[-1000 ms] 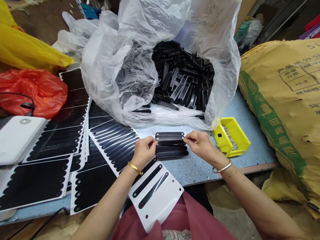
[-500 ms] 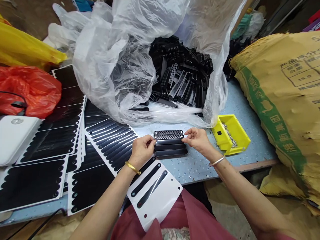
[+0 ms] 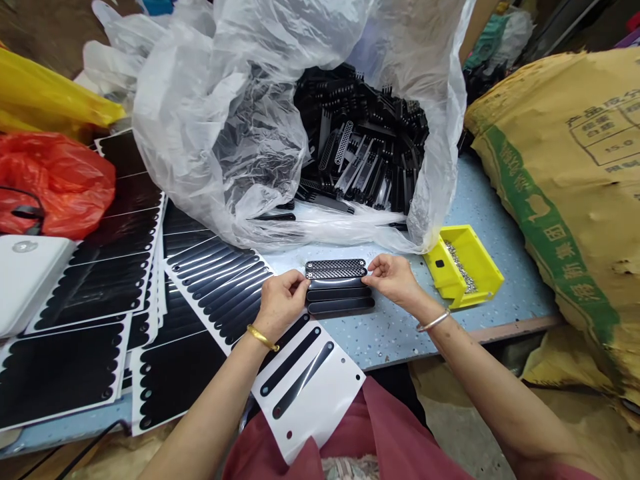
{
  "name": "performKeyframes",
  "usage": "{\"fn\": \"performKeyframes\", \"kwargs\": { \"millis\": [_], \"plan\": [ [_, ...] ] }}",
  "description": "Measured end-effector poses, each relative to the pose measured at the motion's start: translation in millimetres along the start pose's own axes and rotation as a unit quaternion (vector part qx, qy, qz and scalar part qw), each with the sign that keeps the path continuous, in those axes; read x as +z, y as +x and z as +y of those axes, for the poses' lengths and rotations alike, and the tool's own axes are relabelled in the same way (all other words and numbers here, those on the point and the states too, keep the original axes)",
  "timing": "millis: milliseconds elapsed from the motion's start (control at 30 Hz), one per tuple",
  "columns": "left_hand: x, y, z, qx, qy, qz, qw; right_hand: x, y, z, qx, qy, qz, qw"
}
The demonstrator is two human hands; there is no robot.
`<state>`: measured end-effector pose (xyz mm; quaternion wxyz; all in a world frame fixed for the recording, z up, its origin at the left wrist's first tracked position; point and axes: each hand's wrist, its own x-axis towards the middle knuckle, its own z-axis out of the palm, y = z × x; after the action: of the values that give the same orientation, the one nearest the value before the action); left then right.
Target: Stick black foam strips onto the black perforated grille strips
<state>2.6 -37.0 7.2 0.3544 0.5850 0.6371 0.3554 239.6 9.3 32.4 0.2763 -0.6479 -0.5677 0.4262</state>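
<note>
A black perforated grille piece (image 3: 336, 269) lies on the blue table (image 3: 480, 200), with two smooth black strips (image 3: 341, 300) just in front of it. My left hand (image 3: 281, 304) pinches the left end of the grille and strips, fingers closed. At the right end my right hand (image 3: 396, 279) pinches the same piece. A white backing sheet (image 3: 310, 390) with two black strip stickers lies below my left wrist, overhanging the table edge.
A large clear plastic bag (image 3: 240, 127) full of black grille parts (image 3: 367, 150) stands behind. A yellow bin of small metal bits (image 3: 463, 265) is at the right, beside a big yellow sack (image 3: 565, 200). Sticker sheets (image 3: 100, 267) cover the left; a red bag (image 3: 55, 183) lies beyond.
Both hands stay at the ends of the grille piece with barely any movement. The view has shifted slightly to the right and down.
</note>
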Motion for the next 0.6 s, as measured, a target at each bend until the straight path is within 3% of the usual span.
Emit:
{"fn": "performKeyframes", "kwargs": {
  "millis": [600],
  "plan": [
    [0.9, 0.6, -3.3, 0.004, -0.004, -0.003, 1.0, 2.7, 1.5, 3.7, -0.004, -0.046, 0.011, 0.999]
  ]
}}
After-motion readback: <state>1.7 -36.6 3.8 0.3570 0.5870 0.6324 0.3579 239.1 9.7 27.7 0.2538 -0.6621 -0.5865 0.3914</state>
